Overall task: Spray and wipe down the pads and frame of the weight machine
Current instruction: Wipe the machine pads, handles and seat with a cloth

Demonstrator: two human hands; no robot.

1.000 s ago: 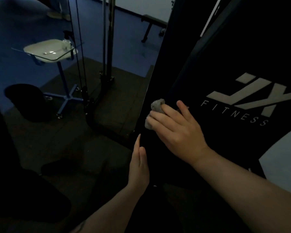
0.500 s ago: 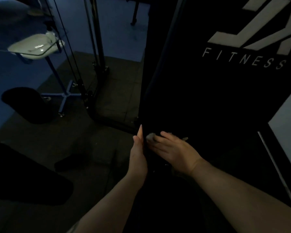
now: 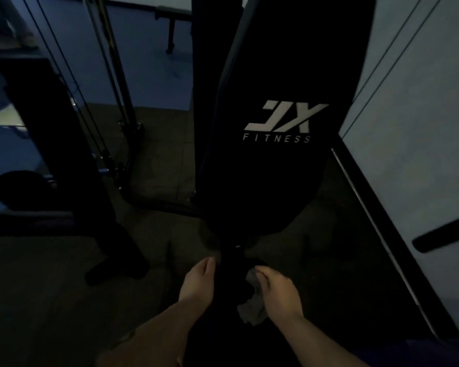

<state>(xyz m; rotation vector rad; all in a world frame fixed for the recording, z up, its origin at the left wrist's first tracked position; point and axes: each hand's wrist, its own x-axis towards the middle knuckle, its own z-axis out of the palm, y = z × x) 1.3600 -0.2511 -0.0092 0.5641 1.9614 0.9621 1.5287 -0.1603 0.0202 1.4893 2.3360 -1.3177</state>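
**Both hands at the foot of the dark machine shroud**

Dimly, at the far left edge of the frame, a pale seat (image 3: 7, 118) shows behind a black upright post (image 3: 51, 123), and a round dark object (image 3: 13, 186) lies on the blue floor (image 3: 149, 49) below it. Thin cables (image 3: 64, 75) and guide rods (image 3: 114, 75) slant down through the upper left to a base on the dark rubber mat (image 3: 157, 154). A bench leg (image 3: 171, 35) stands at the upper centre.

In the lower centre, the left hand (image 3: 198, 283) lies flat with straight fingers against the left side of the narrow black frame (image 3: 231, 263), gripping nothing. Above the frame rises the black shroud (image 3: 270, 181), which fills the middle of the frame and bears a white "JX FITNESS" logo (image 3: 284, 120).

Just right of the frame, the right hand (image 3: 278, 292) has its fingers curled around a crumpled grey cloth (image 3: 252, 305), held against the frame's right side; part of the cloth hangs below the hand. A pale wall panel (image 3: 421, 128) fills the right edge.
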